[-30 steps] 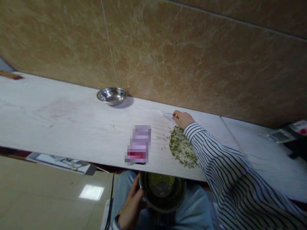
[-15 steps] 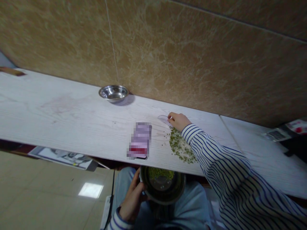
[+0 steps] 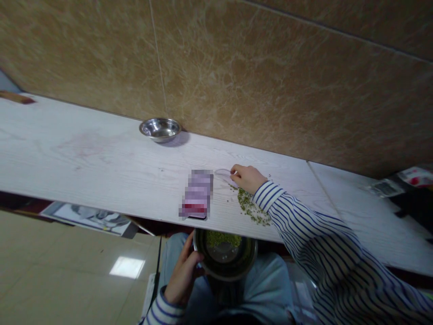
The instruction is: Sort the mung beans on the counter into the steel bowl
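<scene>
My left hand (image 3: 184, 274) grips the left rim of a metal bowl (image 3: 233, 274), held over my lap just under the table edge. Green mung beans (image 3: 221, 238) gather on the bowl's far side. On the table, my right hand (image 3: 249, 178) pinches a thin, clear plastic piece with a curved edge (image 3: 222, 173); its full shape cannot be made out. Loose mung beans (image 3: 251, 208) are spread out below and partly under that hand and sleeve, and a few lie beyond it.
A phone (image 3: 198, 194) with a blurred screen lies left of the beans. Against the tiled wall (image 3: 237, 76) stands a small steel bowl (image 3: 160, 130). Packets and a black item (image 3: 414, 198) are at the right, a brown wooden object (image 3: 16, 97) at the far left. The white table (image 3: 101, 167) ends above my knees.
My right hand has moved left and nearer to me with the clear plastic piece, now closer to the phone. My left hand keeps its hold on the bowl. The view has shifted slightly.
</scene>
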{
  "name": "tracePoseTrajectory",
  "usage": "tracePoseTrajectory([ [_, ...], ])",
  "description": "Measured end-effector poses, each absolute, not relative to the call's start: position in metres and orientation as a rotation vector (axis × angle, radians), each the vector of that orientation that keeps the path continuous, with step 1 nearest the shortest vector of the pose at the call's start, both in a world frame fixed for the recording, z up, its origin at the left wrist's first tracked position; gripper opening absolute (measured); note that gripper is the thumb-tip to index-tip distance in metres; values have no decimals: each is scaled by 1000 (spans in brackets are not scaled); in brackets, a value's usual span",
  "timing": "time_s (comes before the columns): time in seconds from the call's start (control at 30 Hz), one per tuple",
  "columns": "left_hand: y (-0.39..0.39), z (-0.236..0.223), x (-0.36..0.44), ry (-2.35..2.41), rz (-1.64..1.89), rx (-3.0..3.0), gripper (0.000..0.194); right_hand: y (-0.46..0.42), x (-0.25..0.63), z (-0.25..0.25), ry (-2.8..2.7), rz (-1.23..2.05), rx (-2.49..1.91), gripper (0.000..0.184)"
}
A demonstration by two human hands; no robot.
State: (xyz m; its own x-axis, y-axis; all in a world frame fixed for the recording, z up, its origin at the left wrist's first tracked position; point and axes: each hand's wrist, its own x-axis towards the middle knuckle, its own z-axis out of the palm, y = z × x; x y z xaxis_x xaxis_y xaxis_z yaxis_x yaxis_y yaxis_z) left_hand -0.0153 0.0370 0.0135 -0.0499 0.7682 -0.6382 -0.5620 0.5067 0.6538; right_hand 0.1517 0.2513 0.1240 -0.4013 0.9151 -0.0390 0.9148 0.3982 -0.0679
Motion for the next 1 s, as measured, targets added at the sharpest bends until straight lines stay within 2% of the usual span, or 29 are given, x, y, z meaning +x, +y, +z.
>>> tracePoseTrajectory([
  [0.33, 31, 10, -30, 1176, 1138, 217, 72, 257, 159, 116, -2545, 45, -1762, 24],
  [0.8, 30, 5, -35, 1221, 1150, 202, 81, 228, 151, 120, -2594, 144, -1659, 22],
  [1.0, 30, 8, -33, 1221, 1155, 204, 79, 225, 152, 120, -2557, 181, -1655, 20],
])
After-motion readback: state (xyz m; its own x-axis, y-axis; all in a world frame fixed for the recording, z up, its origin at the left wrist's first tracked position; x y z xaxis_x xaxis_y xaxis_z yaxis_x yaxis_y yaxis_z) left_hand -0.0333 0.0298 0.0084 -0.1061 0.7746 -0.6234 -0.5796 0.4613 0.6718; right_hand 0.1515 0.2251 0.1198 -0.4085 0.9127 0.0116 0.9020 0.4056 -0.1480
